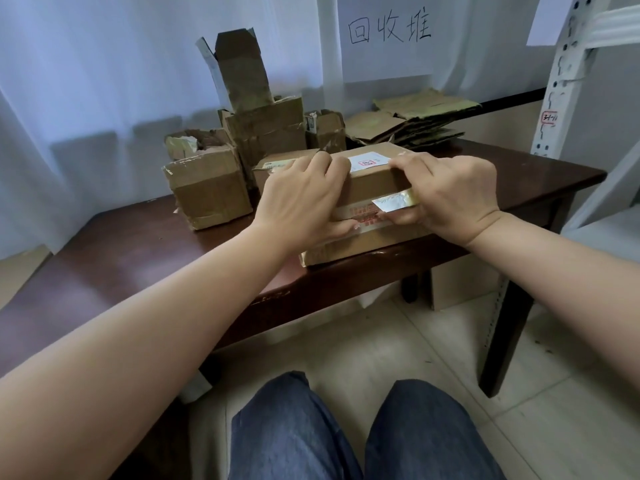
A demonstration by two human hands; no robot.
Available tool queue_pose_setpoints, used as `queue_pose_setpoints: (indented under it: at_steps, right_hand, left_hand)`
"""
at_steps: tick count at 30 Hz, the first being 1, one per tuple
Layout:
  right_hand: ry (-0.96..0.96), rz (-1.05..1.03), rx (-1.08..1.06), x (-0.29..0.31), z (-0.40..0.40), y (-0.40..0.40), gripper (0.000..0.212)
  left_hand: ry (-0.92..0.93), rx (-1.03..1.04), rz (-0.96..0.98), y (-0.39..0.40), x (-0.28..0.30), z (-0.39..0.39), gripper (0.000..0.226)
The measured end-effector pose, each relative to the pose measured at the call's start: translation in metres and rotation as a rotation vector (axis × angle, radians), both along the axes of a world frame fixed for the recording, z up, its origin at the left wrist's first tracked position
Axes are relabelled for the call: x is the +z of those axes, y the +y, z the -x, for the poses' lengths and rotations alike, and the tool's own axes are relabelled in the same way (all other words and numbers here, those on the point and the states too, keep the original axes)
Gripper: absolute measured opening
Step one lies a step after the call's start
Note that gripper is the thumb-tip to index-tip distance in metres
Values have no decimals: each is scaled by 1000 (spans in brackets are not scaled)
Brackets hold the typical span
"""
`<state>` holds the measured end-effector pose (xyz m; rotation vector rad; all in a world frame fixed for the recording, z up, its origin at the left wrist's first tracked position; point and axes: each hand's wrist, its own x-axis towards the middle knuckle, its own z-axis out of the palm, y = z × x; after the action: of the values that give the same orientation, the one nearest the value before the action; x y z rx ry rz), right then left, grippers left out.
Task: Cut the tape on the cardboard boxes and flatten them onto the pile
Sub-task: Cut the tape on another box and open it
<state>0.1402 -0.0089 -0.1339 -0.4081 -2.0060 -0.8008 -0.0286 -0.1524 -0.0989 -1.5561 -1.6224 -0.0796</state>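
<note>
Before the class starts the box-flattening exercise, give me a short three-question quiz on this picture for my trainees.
1. True or false: the flattened cardboard pile lies at the table's far right, below the handwritten sign.
2. Multiple choice: what do both hands hold? A) a knife B) the box with the white label C) the tall open box
3. Fill in: the thumbs of the left hand and right hand press on the printed ____ on the box's front.

Key
1. True.
2. B; no cutting tool shows.
3. Tape; a strip is partly peeled near the right hand.
</note>
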Motion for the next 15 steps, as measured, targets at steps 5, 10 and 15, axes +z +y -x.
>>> queue_pose_setpoints:
  at_steps: [5, 10, 15]
  right_hand:
    - [34, 2, 63, 12, 5, -3, 65]
    - [21, -111, 38, 26, 16, -2, 73]
    - [-54, -262, 29, 37, 25, 3, 35]
  left_hand:
    - [15, -17, 83, -2, 22, 7, 69]
    - [15, -3, 146, -3, 47, 16, 71]
    - [292, 102, 253, -4, 62, 18, 64]
